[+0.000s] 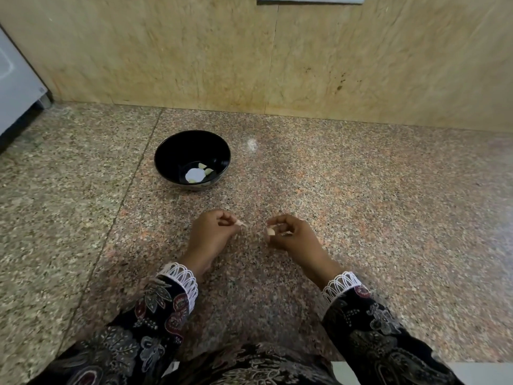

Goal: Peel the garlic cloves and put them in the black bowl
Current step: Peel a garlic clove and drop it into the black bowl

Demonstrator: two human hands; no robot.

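Right hand (288, 232) pinches pale, partly skinned garlic clove (269, 232); left hand (212, 230) pinches papery skin scrap (242, 223). Glossy black round bowl (192, 159) holding peeled cloves sits apart on speckled granite counter (361, 204).

The right hand (291, 232) curls round a garlic clove (270, 232), so most of it is hidden. The bit pinched in the left hand (212, 229), near the black bowl (166, 151), is too small and blurry to tell. The white appliance (16, 87) left of the bowl is cut off by the edge.

bench (361, 190): speckled pink-grey granite, a seam running down its left part
wall (194, 51): beige marbled stone panels, dark spots at right
appliance (16, 79): white, at far left edge
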